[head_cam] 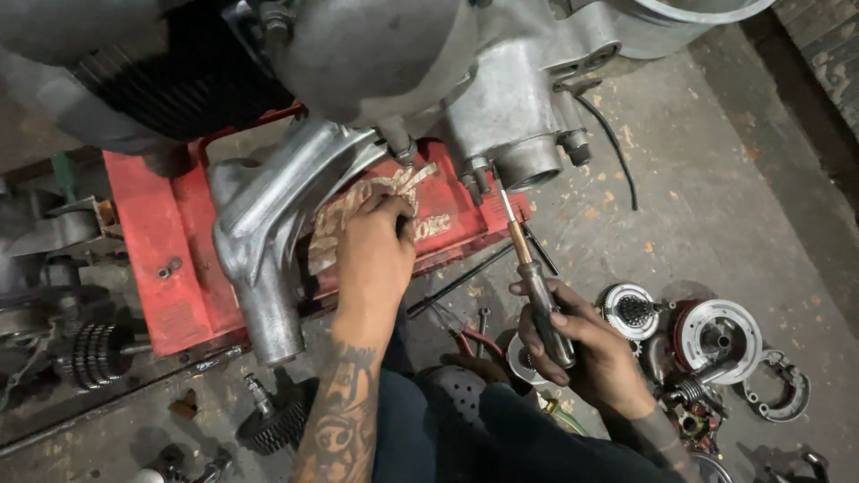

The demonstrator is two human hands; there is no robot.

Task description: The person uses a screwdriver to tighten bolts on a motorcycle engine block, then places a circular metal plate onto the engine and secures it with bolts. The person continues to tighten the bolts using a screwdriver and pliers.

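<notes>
Grimy rag (358, 219) under left hand (374, 259) fingers, screwdriver (535, 282) gripped in right hand (573, 344)

A: Engine casing (501, 98)?
B: Cast metal, dull grey, smooth.
A: Rag (358, 219)?
B: Crumpled cloth, stained, matt.
A: Screwdriver (537, 286)?
B: Bright metal shaft, dark glossy handle.
A: Crate (170, 268)?
B: Red, scuffed plastic.

The single head-worn camera looks steeply down from close above the person's lap at the left hand (374, 259) and right hand (573, 344), facing forward over a red crate (170, 268) on the concrete floor (716, 179), with a grey engine casing (394, 54) filling the top edge.
</notes>
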